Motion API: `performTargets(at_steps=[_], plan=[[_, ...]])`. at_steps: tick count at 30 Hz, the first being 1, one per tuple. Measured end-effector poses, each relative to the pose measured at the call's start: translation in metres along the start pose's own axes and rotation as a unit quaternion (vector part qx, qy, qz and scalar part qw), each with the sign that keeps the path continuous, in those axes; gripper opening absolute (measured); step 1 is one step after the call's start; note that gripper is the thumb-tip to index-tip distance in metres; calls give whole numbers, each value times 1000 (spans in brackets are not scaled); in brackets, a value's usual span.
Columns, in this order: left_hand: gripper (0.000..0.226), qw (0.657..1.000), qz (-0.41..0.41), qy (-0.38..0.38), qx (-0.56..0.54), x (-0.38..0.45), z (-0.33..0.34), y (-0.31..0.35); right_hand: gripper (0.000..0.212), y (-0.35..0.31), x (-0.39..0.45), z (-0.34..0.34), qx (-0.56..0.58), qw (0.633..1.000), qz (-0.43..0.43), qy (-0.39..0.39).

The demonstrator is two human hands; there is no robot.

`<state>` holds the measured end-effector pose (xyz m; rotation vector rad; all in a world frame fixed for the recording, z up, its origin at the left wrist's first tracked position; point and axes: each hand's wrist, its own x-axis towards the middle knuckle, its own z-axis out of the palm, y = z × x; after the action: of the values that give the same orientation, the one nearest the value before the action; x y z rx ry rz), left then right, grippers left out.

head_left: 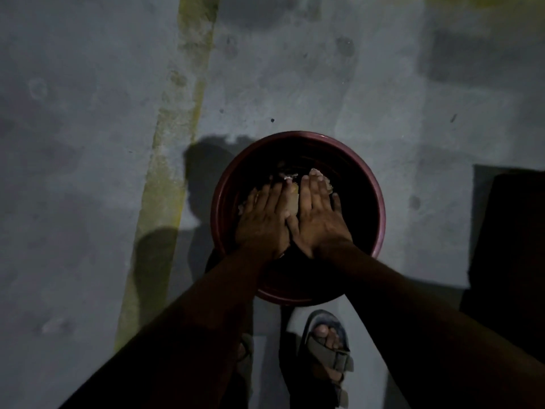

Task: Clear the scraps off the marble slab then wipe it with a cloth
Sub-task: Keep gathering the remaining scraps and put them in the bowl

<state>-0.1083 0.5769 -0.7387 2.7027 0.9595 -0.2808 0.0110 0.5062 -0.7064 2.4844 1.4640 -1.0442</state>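
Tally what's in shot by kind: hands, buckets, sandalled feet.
Hands: 2, left hand and right hand, both over the bucket with pale scraps under the fingers
Buckets: 1, maroon bucket
Sandalled feet: 1 clear, sandal
Total: 4

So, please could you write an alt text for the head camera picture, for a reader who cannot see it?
Seen from above in dim light, the left hand and right hand hold pale scraps between them over a dark red bucket. The bucket stands on a grey floor with a yellow stripe, and a sandalled foot shows below.
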Motion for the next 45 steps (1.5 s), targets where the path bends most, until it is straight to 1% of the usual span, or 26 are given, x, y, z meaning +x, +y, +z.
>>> performTargets(at_steps=[2, 5, 6, 8, 11, 14, 17, 20, 23, 25, 27, 29, 32, 34, 37, 41, 43, 45], plan=[[69, 1000, 5, -10, -10, 5, 9, 0, 75, 8, 8, 9, -8, 1000, 7, -27], [87, 999, 14, -45, -16, 10, 10, -1, 73, 10, 9, 7, 6, 999, -6, -39], [89, 999, 17, -37, -11, 8, 5, 0, 71, 9, 6, 2, 17, 999, -14, -31], [84, 999, 36, -2, -11, 3, -14, 2, 69, 2, -6, -11, 34, 999, -33, 11], [85, 998, 64, 18, -7, -11, -54, -1, 72, -12, -34, -34, 44, 995, -56, 68], [80, 997, 62, 51, 17, -38, -100, 0, 74, -27, -68, -63, 52, 992, -64, 92], [73, 995, 78, 53, 27, -69, -164, 5, 72, -50, -116, -105, 59, 991, -38, 113], [75, 993, 98, 68, 22, -98, -241, 18, 69, -73, -176, -156, 78, 985, -21, 153], [77, 984, 159, 72, 21, -130, -333, 40, 66, -94, -251, -218, 92, 979, 3, 184], [75, 977, 198, 78, 18, -153, -392, 59, 66, -104, -305, -256, 95, 973, 24, 210], [71, 971, 223, 83, 7, -177, -454, 84, 66, -112, -367, -291, 94, 965, 45, 242], [71, 965, 250, 83, -7, -198, -502, 110, 67, -116, -424, -316, 91, 957, 75, 265], [74, 943, 324, 73, -26, -235, -553, 160, 67, -114, -513, -333, 88, 937, 156, 301], [73, 929, 363, 69, -29, -257, -572, 193, 68, -111, -563, -334, 94, 918, 212, 320], [73, 895, 442, 61, -18, -292, -591, 251, 69, -101, -646, -323, 115, 876, 300, 361], [73, 843, 535, 56, -9, -333, -594, 328, 68, -80, -740, -292, 132, 821, 382, 402], [73, 815, 577, 53, -1, -360, -586, 368, 68, -70, -785, -269, 146, 789, 425, 418], [73, 791, 610, 47, 2, -385, -573, 404, 68, -60, -821, -246, 153, 765, 458, 427]])
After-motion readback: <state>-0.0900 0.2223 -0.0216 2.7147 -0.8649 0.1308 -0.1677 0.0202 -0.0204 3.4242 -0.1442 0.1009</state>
